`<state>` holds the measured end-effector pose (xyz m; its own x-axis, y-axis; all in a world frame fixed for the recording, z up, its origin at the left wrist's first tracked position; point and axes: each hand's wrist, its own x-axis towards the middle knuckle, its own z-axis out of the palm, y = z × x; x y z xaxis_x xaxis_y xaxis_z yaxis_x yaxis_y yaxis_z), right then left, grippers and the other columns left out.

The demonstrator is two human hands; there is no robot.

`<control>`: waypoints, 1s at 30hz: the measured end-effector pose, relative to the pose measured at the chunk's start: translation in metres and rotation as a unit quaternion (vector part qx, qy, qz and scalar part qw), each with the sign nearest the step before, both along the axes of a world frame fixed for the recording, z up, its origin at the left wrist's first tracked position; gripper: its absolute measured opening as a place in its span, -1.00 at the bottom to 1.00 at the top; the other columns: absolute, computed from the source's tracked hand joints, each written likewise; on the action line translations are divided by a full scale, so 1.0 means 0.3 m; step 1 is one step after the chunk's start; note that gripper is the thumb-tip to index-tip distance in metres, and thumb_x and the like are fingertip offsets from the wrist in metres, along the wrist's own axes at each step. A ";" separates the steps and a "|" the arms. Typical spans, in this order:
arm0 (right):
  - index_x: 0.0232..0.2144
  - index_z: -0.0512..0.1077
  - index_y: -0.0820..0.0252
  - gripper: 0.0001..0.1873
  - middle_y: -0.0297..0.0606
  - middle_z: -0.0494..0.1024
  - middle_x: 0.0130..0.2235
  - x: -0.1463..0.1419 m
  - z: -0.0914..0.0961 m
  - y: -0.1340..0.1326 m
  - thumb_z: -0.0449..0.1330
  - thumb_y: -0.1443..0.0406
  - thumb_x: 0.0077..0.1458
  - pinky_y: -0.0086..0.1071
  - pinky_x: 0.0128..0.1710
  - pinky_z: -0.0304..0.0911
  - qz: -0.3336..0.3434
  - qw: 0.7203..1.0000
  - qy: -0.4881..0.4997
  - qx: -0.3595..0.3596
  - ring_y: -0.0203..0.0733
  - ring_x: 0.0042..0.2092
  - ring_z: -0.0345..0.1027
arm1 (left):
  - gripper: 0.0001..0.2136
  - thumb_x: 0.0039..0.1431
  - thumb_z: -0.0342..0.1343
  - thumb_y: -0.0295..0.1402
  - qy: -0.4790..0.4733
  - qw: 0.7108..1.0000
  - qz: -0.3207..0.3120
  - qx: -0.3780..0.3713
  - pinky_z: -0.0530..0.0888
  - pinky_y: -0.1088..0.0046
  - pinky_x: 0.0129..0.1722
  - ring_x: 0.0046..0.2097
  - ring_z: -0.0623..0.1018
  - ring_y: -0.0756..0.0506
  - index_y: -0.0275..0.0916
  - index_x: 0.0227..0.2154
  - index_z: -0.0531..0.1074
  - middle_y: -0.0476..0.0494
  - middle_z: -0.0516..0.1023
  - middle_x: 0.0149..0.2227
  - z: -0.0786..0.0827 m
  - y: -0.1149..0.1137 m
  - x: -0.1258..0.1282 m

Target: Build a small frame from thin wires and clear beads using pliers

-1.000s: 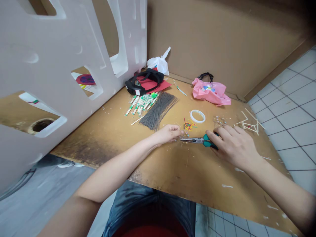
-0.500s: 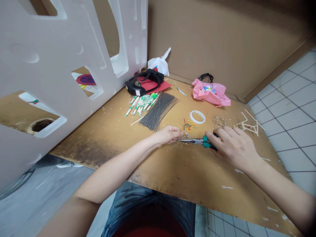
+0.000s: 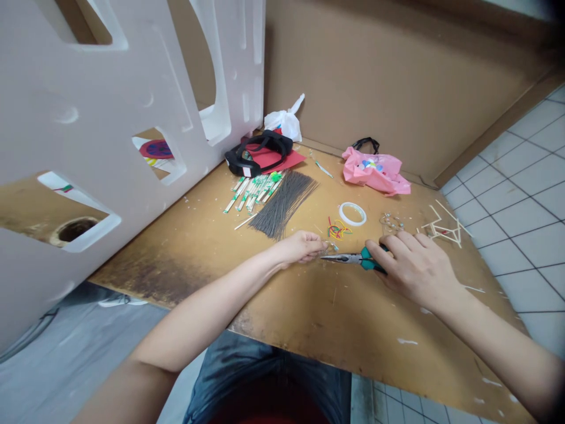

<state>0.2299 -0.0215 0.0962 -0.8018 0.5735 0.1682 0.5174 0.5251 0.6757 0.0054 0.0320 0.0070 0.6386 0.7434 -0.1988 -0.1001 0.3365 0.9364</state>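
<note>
From here I see my right hand (image 3: 417, 268) clenched over the teal handles of the needle-nose pliers (image 3: 353, 258), and the fingers lie on top of them. The steel nose points toward my left hand (image 3: 300, 247), whose fingers are curled and very near the tips. A small bright wire piece (image 3: 332, 247) lies just at the nose, but I cannot tell if the pliers bite it or if the left fingers pinch it, because the view is too small there. The biggest risk, I think, is this small contact: if the grip is not enough, the piece can jump away and be lost between the white spots on the wooden workbench (image 3: 282, 330). The sharp tips are also so close to the left fingers that one slip may pinch the skin. Just ahead are coloured rubber bands (image 3: 339, 228) and a roll of clear tape (image 3: 353, 214), and a hard movement could knock them. A cluster of wire bits (image 3: 392, 222) sits beyond the right hand, where a sleeve-free forearm can still brush it, and a stick frame (image 3: 444, 231) lies near the bench edge, so it could fall to the tiled floor (image 3: 525, 247). Farther away are a bundle of dark thin rods (image 3: 285, 203), paper-wrapped sticks (image 3: 251, 193) and a pink plastic bag (image 3: 375, 172).
</note>
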 end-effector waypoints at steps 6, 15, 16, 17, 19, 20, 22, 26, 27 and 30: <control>-0.26 0.40 0.17 -0.86 -0.23 0.41 -0.42 -0.004 0.002 0.000 0.07 0.35 0.11 -0.29 -0.36 -0.08 -0.001 1.000 -0.001 -0.001 -0.15 -0.37 0.10 | -0.61 -0.09 0.19 -0.14 0.014 1.000 0.003 0.003 -0.11 0.58 -0.69 -0.70 0.03 0.18 -0.24 -0.66 0.12 0.19 0.05 -0.72 0.001 -0.002 0.001; -0.30 0.41 0.17 -0.85 -0.25 0.39 -0.44 -0.011 0.007 -0.009 0.08 0.38 0.05 -0.31 -0.38 -0.07 -0.023 0.998 0.025 -0.050 -0.18 -0.39 0.15 | -0.64 -0.02 0.10 -0.12 0.061 0.996 0.018 0.058 -0.03 0.57 -0.64 -0.67 0.04 0.14 -0.23 -0.66 0.12 0.17 0.06 -0.70 -0.012 -0.001 0.012; -0.33 0.41 0.17 -0.87 -0.25 0.39 -0.45 -0.015 0.007 -0.011 0.10 0.37 0.02 -0.32 -0.40 -0.07 -0.042 0.996 0.039 -0.073 -0.20 -0.40 0.17 | -0.65 0.02 0.06 -0.13 0.081 0.991 0.040 0.097 -0.01 0.57 -0.62 -0.65 0.05 0.13 -0.24 -0.66 0.12 0.16 0.07 -0.70 -0.014 -0.004 0.014; -0.37 0.41 0.17 -0.90 -0.26 0.39 -0.46 -0.020 0.006 -0.013 0.12 0.36 -0.01 -0.33 -0.42 -0.08 -0.069 0.991 0.053 -0.099 -0.21 -0.41 0.19 | -0.67 0.06 0.03 -0.16 0.106 0.980 0.070 0.150 0.02 0.56 -0.59 -0.63 0.07 0.12 -0.24 -0.66 0.13 0.14 0.08 -0.69 -0.016 -0.008 0.015; -0.42 0.41 0.15 -0.91 -0.29 0.41 -0.49 -0.026 -0.001 -0.016 0.14 0.32 -0.07 -0.36 -0.48 -0.11 -0.143 0.974 0.079 -0.156 -0.24 -0.46 0.21 | -0.70 0.12 -0.02 -0.21 0.154 0.939 0.126 0.280 0.06 0.55 -0.52 -0.57 0.11 0.09 -0.25 -0.63 0.17 0.11 0.12 -0.66 -0.017 -0.019 0.017; -0.44 0.42 0.13 -0.91 -0.31 0.42 -0.50 -0.026 -0.008 -0.017 0.15 0.31 -0.10 -0.37 -0.51 -0.13 -0.181 0.961 0.090 -0.186 -0.25 -0.49 0.22 | -0.72 0.14 -0.03 -0.23 0.172 0.914 0.135 0.340 0.08 0.55 -0.49 -0.55 0.15 0.08 -0.26 -0.61 0.20 0.09 0.14 -0.63 -0.016 -0.025 0.017; -0.40 0.45 0.07 -0.85 -0.35 0.47 -0.49 -0.023 -0.031 -0.019 0.15 0.29 -0.13 -0.39 -0.54 -0.13 -0.238 0.934 0.116 -0.239 -0.25 -0.52 0.25 | -0.75 0.17 -0.05 -0.27 0.194 0.876 0.119 0.426 0.11 0.53 -0.44 -0.49 0.21 0.05 -0.26 -0.57 0.24 0.05 0.22 -0.58 -0.015 -0.032 0.015; -0.23 0.45 0.04 -0.68 -0.35 0.55 -0.34 -0.005 -0.102 -0.032 0.13 0.32 -0.12 -0.39 -0.49 0.09 -0.250 0.906 0.206 -0.273 -0.21 -0.43 0.38 | -0.76 0.19 -0.07 -0.29 0.217 0.869 0.141 0.421 0.11 0.53 -0.42 -0.47 0.24 0.04 -0.25 -0.56 0.24 0.04 0.24 -0.56 -0.022 -0.014 0.002; -0.20 0.44 0.07 -0.65 -0.33 0.55 -0.30 0.002 -0.122 -0.037 0.12 0.34 -0.12 -0.38 -0.45 0.16 -0.242 0.902 0.232 -0.272 -0.21 -0.38 0.41 | -0.76 0.18 -0.07 -0.28 0.222 0.876 0.165 0.395 0.10 0.53 -0.44 -0.49 0.21 0.04 -0.25 -0.56 0.24 0.06 0.21 -0.59 -0.025 -0.004 -0.001; -0.14 0.41 0.12 -0.61 -0.26 0.55 -0.19 0.041 -0.186 -0.049 0.13 0.33 -0.10 -0.35 -0.31 0.28 -0.223 0.893 0.297 -0.255 -0.17 -0.23 0.44 | -0.76 0.15 -0.04 -0.27 0.207 0.894 0.228 0.326 0.09 0.54 -0.46 -0.51 0.16 0.05 -0.25 -0.58 0.21 0.09 0.13 -0.62 -0.032 0.023 -0.009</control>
<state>0.2422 -0.0362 0.0404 -0.3315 0.9365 0.1143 0.9392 0.3391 -0.0548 0.0027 0.0391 -0.0025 0.2108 0.9519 0.2224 0.3126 -0.2812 0.9073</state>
